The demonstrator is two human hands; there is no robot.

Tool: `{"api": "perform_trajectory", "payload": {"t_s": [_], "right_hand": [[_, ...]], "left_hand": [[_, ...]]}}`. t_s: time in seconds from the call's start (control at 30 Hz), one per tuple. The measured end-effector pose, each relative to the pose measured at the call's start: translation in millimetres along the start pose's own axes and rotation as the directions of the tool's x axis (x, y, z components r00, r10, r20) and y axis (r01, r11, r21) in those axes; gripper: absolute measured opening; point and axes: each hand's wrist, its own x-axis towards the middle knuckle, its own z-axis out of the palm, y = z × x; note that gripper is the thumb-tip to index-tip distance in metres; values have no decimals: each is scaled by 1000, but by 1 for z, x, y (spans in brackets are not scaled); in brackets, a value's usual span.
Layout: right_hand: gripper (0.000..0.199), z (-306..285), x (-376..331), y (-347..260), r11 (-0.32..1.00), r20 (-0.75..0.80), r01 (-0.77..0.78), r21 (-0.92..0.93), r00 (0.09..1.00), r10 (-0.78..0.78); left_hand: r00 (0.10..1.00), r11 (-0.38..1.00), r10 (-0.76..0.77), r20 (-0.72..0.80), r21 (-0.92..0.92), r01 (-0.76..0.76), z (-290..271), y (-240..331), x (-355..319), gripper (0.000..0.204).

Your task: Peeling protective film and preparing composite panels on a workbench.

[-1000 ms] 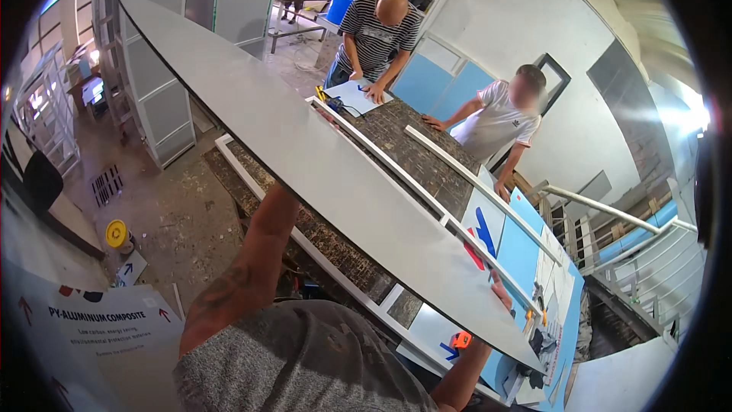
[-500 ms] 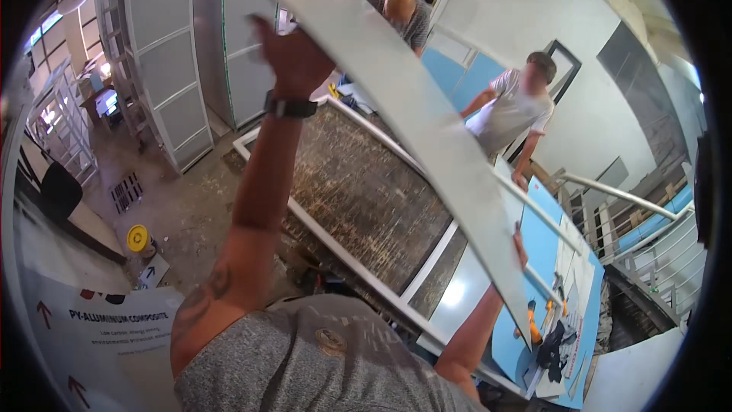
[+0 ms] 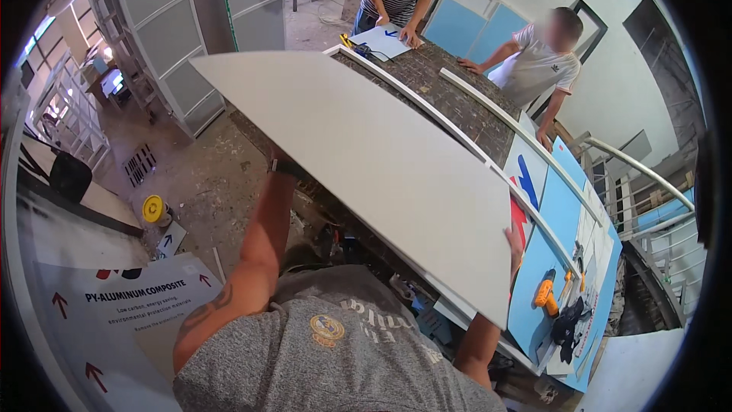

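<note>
Grey-white, one large flat composite panel (image 3: pixel 374 160) fills the middle of my view, tilted over the counter (image 3: pixel 450 91). I count two other people at the counter's far side, two pale metal rails (image 3: pixel 503 118) lying along it, one orange drill (image 3: pixel 544 292) on the blue sheets (image 3: pixel 564 206), and one yellow reel (image 3: pixel 154 208) on the floor. Half a second ago the panel stood steeper, edge-up; now it lies flatter and lower. My left hand (image 3: pixel 280 162) is mostly hidden under the panel's left part, so I cannot tell its grip. My right hand (image 3: pixel 515 250) clasps the panel's near right edge.
</note>
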Motion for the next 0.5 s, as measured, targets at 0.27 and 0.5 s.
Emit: {"api": "perform_trajectory", "payload": {"t_s": [0.27,0.5], "right_hand": [[51,-21,63,-34,23,534,-836,549,371,760],[44,37,116,-16,39,479,-873,485,304,824]], "left_hand": [[981,982,-187,-58,-10,186,-88,-41,3,63],[932,931,-360,-33,-82,357,-98,-116,57,61]]}}
